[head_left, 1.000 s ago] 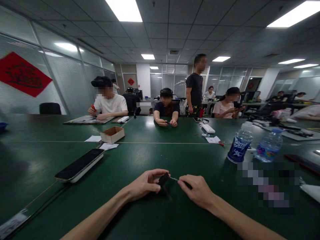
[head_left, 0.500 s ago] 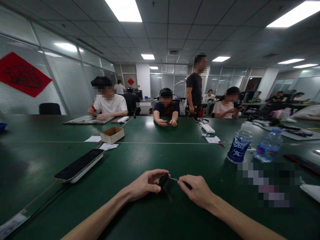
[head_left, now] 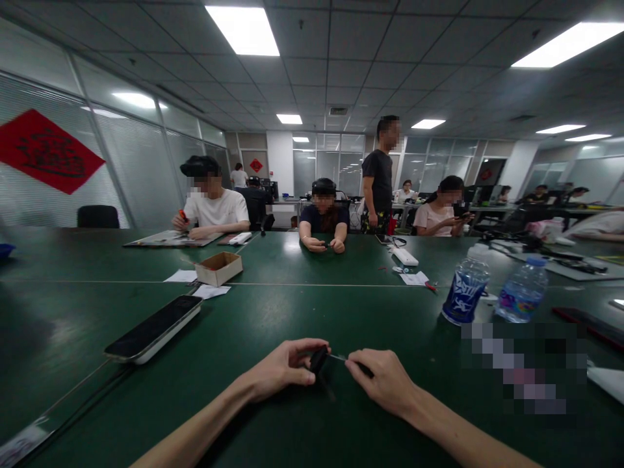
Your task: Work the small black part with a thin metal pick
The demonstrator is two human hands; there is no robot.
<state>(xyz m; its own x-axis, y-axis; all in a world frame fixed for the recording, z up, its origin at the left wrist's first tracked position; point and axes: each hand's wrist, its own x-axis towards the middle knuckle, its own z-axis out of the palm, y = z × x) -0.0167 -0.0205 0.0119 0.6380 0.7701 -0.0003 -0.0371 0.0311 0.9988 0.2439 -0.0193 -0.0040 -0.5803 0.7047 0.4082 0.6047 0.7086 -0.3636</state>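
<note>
My left hand [head_left: 280, 370] pinches a small black plastic object [head_left: 318, 359] between thumb and fingers, low on the dark green table [head_left: 244, 318]. A thin dark strand seems to hang from that object, though it is hard to make out. My right hand [head_left: 383, 380] grips a slim metal-tipped tool [head_left: 337, 357] whose tip reaches toward the black object. The exact contact point is too small to tell. Both hands are held close together, and the fingers partly hide the object.
A black-faced white power bank or phone [head_left: 153, 328] lies left of my hands. Water bottles [head_left: 463, 290] stand to the right. A small cardboard box [head_left: 219, 269] and paper slips sit farther off. Several co-workers sit across the table, and one person stands behind them.
The whole view has tilted slightly, so my hands sit a little lower in the picture. My hands keep the same hold, and the objects on the table have not visibly moved.
</note>
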